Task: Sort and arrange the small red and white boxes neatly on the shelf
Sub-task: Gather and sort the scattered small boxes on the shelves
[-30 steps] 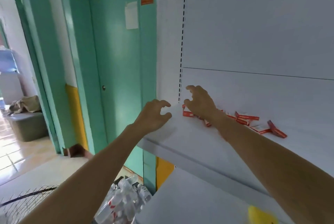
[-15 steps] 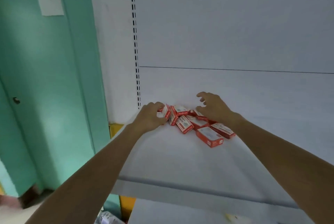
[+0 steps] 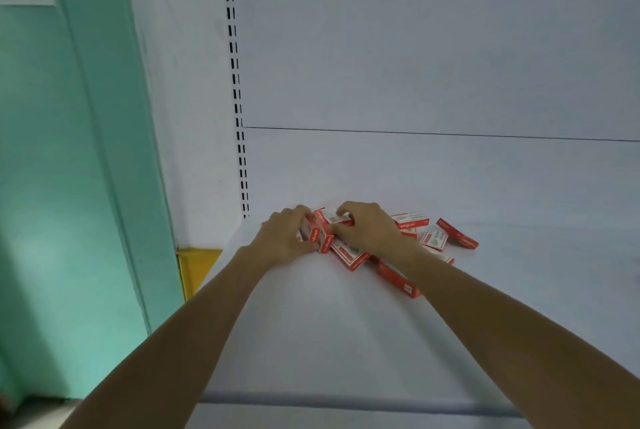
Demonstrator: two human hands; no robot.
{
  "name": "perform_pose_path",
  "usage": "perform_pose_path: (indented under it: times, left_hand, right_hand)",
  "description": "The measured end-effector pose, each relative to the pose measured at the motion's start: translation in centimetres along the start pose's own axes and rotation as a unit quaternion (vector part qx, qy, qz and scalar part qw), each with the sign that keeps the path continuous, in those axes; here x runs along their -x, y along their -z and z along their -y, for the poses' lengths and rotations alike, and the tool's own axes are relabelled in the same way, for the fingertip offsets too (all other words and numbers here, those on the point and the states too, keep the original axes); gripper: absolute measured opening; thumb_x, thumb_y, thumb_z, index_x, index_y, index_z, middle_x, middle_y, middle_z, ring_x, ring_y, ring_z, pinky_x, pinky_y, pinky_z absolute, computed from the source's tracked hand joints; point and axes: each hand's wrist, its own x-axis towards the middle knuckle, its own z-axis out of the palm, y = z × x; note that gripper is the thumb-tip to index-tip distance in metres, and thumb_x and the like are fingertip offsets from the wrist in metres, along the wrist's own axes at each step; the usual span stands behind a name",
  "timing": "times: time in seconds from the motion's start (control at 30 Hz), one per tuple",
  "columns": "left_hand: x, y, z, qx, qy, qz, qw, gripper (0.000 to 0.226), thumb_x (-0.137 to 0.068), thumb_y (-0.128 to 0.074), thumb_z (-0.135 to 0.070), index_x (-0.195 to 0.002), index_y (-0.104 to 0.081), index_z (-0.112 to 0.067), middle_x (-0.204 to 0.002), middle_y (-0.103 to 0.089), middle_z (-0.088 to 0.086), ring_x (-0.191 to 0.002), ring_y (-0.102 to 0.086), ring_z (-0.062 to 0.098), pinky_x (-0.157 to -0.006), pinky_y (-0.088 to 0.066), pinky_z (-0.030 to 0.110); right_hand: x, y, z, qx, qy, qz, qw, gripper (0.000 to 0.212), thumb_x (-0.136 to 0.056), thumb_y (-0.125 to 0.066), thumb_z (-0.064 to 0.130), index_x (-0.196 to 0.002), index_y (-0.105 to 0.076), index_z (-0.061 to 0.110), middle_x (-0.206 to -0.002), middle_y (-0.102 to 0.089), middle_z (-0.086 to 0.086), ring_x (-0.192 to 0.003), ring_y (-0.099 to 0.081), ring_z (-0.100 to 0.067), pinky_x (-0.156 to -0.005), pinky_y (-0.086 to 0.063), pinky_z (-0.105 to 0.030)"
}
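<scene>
Red-and-white cardboard is heaped at the back left corner of the shelf (image 3: 311, 324), and both hands are in among the small boxes (image 3: 349, 253). The left hand (image 3: 284, 238) has its fingers (image 3: 298, 214) curled round the end box (image 3: 317, 238), which seems to stand on edge at the heap's left end. The right hand (image 3: 367, 231), fingers bent, pinches the top box (image 3: 334, 215) just beside it, the two hands nearly touching. Everything unsorted lies right of the right fingers or back toward that wrist: a long box (image 3: 398, 281) along the forearm and the stray boxes (image 3: 457, 238) scattered beyond, long axes pointing every way. By my read the right hand is nearer the strays, while the left steadies the start of a row in the corner. Each long axis likely needs turning to match the end box before sliding over.
</scene>
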Motion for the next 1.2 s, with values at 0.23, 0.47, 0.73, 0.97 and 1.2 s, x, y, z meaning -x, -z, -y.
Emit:
perform_pose_path:
  times: [0.23, 0.47, 0.73, 0.97, 1.2]
  left_hand:
    - [1.1, 0.2, -0.2, -0.023, -0.008, -0.054, 0.998, 0.028, -0.087, -0.052, -0.017, -0.114, -0.048, -0.013, -0.104, -0.049, 0.009, -0.096, -0.053, 0.028, -0.079, -0.04, 0.034]
    - [1.7, 1.9, -1.1, -0.036, -0.01, -0.122, 0.992, 0.034, -0.089, -0.053, -0.011, -0.122, -0.046, -0.004, -0.118, -0.046, 0.012, -0.101, -0.052, 0.026, -0.083, -0.041, 0.031]
    - [1.4, -0.5, -11.8, 0.006, -0.095, -0.088, 0.992, 0.028, -0.09, -0.046, -0.008, -0.118, -0.04, -0.007, -0.108, -0.052, 0.013, -0.086, -0.054, 0.026, -0.07, -0.044, 0.034]
    - [0.8, -9.9, -29.3, 0.097, -0.257, 0.064, 0.959, 0.035, -0.095, -0.043, -0.033, -0.124, -0.045, -0.014, -0.113, -0.054, 0.007, -0.1, -0.054, 0.027, -0.083, -0.04, 0.035]
    - [5.5, -18.7, -47.6, 0.112, -0.397, 0.177, 0.894, 0.031, -0.095, -0.046, -0.033, -0.119, -0.05, -0.015, -0.117, -0.048, 0.011, -0.114, -0.049, 0.029, -0.091, -0.038, 0.034]
  right_hand:
    - [0.3, 0.1, 0.6, -0.023, 0.021, -0.072, 0.997, 0.036, -0.084, -0.061, 0.025, -0.115, -0.054, 0.01, -0.113, -0.056, -0.012, -0.1, -0.055, -0.027, -0.084, -0.047, -0.035]
    - [1.3, 0.7, -0.3, -0.027, 0.004, -0.132, 0.991, 0.032, -0.08, -0.063, 0.001, -0.105, -0.043, 0.006, -0.11, -0.043, -0.01, -0.091, -0.05, -0.022, -0.075, -0.052, -0.034]
    - [8.5, 7.7, -7.5, 0.109, -0.075, -0.191, 0.973, 0.043, -0.091, -0.053, 0.039, -0.118, -0.052, 0.006, -0.117, -0.045, -0.009, -0.099, -0.055, -0.028, -0.073, -0.041, -0.031]
    - [24.1, 18.9, -19.5, 0.107, -0.251, -0.256, 0.927, 0.037, -0.08, -0.069, 0.022, -0.11, -0.056, 0.004, -0.109, -0.051, -0.012, -0.089, -0.051, -0.021, -0.068, -0.038, -0.025]
    - [40.8, 27.7, -28.0, 0.137, -0.388, -0.321, 0.853, 0.049, -0.083, -0.064, 0.031, -0.123, -0.056, 0.005, -0.119, -0.057, -0.01, -0.108, -0.055, -0.028, -0.085, -0.044, -0.033]
